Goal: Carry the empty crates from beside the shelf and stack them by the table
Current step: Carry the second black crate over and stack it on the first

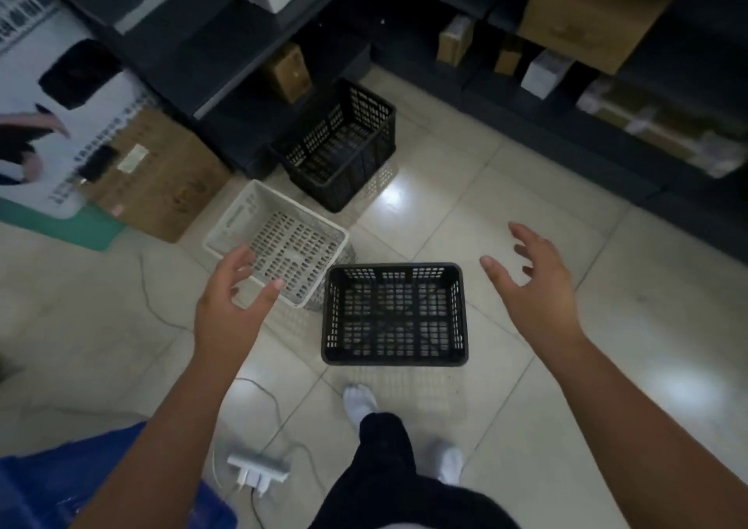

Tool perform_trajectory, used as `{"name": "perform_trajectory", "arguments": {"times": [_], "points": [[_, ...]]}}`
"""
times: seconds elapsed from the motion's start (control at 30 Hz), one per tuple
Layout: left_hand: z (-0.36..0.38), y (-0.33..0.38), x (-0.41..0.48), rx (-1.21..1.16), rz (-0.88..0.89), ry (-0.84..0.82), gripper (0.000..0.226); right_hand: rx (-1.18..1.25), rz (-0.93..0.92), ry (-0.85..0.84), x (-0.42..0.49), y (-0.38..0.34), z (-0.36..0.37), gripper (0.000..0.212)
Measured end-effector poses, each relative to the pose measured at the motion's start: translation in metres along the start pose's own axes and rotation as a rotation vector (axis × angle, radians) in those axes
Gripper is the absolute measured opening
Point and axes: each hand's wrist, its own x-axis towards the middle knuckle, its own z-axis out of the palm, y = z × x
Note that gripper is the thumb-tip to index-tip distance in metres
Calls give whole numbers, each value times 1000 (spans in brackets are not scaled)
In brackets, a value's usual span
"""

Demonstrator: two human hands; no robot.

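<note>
A black slotted crate [394,314] stands empty on the tiled floor right in front of me. To its upper left sits a white crate [279,241], also empty. A second black crate [340,143] rests farther back against the dark shelf [226,42]. My left hand [232,289] hovers open to the left of the near black crate, over the white crate's near corner. My right hand [534,285] hovers open to the right of the near black crate. Neither hand touches a crate.
A cardboard box [162,176] and a white printed box [48,103] stand at the left by the shelf. Dark shelving with boxes [587,14] runs along the top and right. A white power strip [259,470] with a cable lies by my feet. Blue material [48,484] sits at the bottom left.
</note>
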Motion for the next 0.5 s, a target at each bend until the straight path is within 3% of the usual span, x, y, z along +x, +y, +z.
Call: {"name": "perform_trajectory", "arguments": {"times": [0.23,0.5], "points": [[97,-121,-13,-22,-130,-40,43,-4,165,40,-19,133,83,60],[242,-345,52,13,-281,20,33,-111,309,72,11,352,240,55]]}}
